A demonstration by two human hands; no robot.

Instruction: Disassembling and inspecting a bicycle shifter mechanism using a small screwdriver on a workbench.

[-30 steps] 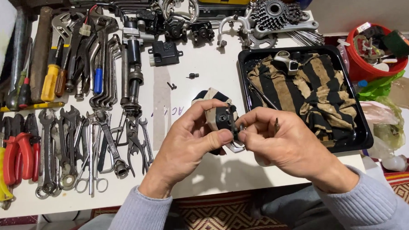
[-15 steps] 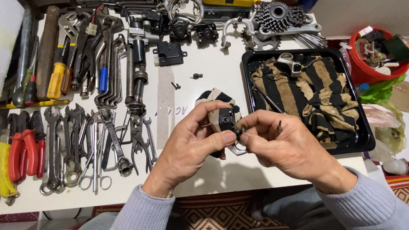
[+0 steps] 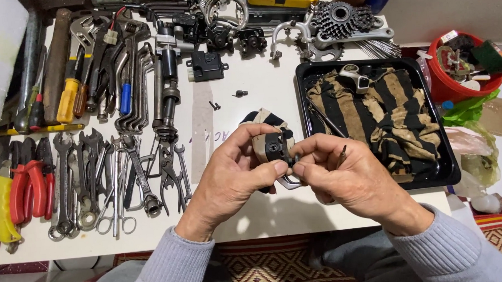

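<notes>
Head view looks straight down on a white tabletop [image 3: 260, 96] crowded with gear. Along its left side lie rows of wrenches [image 3: 91, 180], red-handled pliers [image 3: 27, 190] and screwdrivers with a yellow handle [image 3: 66, 100] among them. On the right sits a black tray [image 3: 449, 167] lined with a brown and black striped rag [image 3: 397, 111], and beyond it, off the tabletop's edge, a red bucket [image 3: 444, 87] full of odds and ends. A toothed cassette of sprockets [image 3: 338, 18] rests at the far edge. Near the middle front, both grey-sleeved hands meet: the left hand [image 3: 230, 178] cups a small black metal part [image 3: 274, 148] wrapped in a piece of striped cloth [image 3: 264, 119], thumb and fingers closed round it, held just above the tabletop. The right hand [image 3: 355, 176] touches the same part, its thumb and forefinger pinched together at the part's side, with a thin dark tool [image 3: 342, 153] tucked under the other fingers. Two tiny screws [image 3: 227, 100] lie loose on the bare tabletop just beyond the hands.
</notes>
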